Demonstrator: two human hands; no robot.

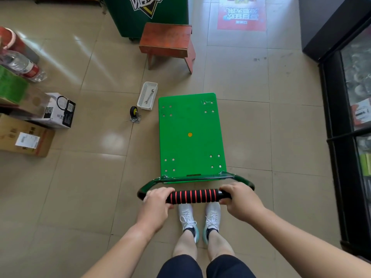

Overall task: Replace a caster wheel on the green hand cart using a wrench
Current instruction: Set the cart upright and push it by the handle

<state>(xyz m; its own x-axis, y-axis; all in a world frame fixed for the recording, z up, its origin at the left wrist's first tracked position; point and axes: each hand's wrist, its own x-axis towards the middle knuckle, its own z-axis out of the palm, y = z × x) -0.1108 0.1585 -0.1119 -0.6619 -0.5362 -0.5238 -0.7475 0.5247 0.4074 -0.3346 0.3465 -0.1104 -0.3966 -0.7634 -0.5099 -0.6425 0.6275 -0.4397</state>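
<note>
You stand behind the green hand cart (pixel 189 135) with both hands curled round its handle (pixel 193 196). Your left hand (pixel 155 205) grips the bar at the left end of the black-and-red foam sleeve, and your right hand (pixel 241 203) grips the right end. The cart's deck lies level over the tiled floor (pixel 80 177), stretching away from your white shoes (pixel 187 217).

Just off the deck's far left corner sits a white basket (pixel 140 99) with the wrench (pixel 149 96) lying inside it. A loose caster wheel (pixel 134 114), black with a yellow hub, rests on the floor just beside the basket's near end, near the deck's left edge but apart from it. A wooden stool (pixel 167 39) stands beyond the deck's far edge, with a green cabinet (pixel 128 17) behind it.

On the right, a strip of tile separates the deck from a dark glass-door cooler (pixel 341 137). On the left, a wider stretch of tile runs to cardboard boxes (pixel 22 135) and a plastic bottle (pixel 22 66).
</note>
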